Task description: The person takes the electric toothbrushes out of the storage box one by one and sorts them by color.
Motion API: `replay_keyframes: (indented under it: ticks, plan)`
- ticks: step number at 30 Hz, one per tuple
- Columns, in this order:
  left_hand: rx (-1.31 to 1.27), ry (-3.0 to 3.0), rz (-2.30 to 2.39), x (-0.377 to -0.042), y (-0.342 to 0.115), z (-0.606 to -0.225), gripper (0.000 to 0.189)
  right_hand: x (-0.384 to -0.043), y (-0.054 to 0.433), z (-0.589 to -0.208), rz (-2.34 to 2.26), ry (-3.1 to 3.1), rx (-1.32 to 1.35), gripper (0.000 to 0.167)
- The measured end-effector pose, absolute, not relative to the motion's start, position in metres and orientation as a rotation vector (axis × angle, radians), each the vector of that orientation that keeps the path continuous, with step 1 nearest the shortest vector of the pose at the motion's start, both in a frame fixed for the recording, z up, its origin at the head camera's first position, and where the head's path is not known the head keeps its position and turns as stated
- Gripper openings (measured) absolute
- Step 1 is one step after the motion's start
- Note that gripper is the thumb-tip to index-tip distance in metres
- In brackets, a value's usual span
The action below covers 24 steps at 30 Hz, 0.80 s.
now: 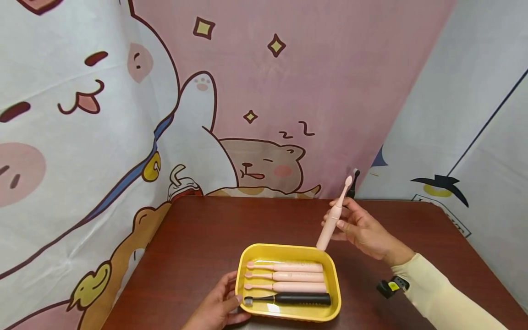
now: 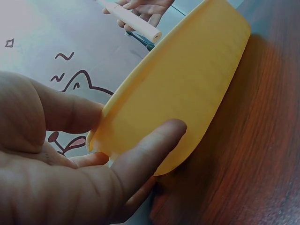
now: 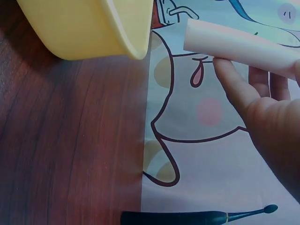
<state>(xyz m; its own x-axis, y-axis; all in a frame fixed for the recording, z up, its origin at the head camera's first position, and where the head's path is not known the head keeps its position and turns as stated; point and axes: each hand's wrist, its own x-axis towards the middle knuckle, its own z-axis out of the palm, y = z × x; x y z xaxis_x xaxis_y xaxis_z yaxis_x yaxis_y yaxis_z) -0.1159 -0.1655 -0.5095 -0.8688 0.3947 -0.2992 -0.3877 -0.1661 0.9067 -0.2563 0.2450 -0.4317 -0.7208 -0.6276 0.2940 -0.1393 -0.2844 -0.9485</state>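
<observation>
one yellow tray (image 2: 187, 79): gripped by your left hand (image 1: 220, 300)
pink toothbrush (image 1: 332, 219): your right hand (image 1: 365, 231) pinched it near the tray's far right corner, seemingly mid-transfer
tray rim (image 1: 284, 247): next move likely demanded clearance

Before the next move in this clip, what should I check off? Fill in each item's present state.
1. Left hand holding the yellow rectangular tray with rounded corners: ok.
2. Right hand holding a slim pink toothbrush: ok.
3. Held toothbrush apart from the tray: ok, right wrist view shows a gap.
4. Three slim pink toothbrushes and one slim black toothbrush inside, heads aligned: ok.
5. Space behind the right hand free: not ok, another black toothbrush stands there.
6. Standing toothbrush stable: cannot tell.
</observation>
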Motion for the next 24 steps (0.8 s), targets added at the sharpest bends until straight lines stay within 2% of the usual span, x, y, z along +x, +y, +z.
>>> replay_keyframes:
  ticks: [24]
  plan:
    - [-0.069,1.643,2.043,-0.117,-0.165,-0.509,0.071,-0.258,0.286,-0.436,-2.078,2.017,-0.841,0.041]
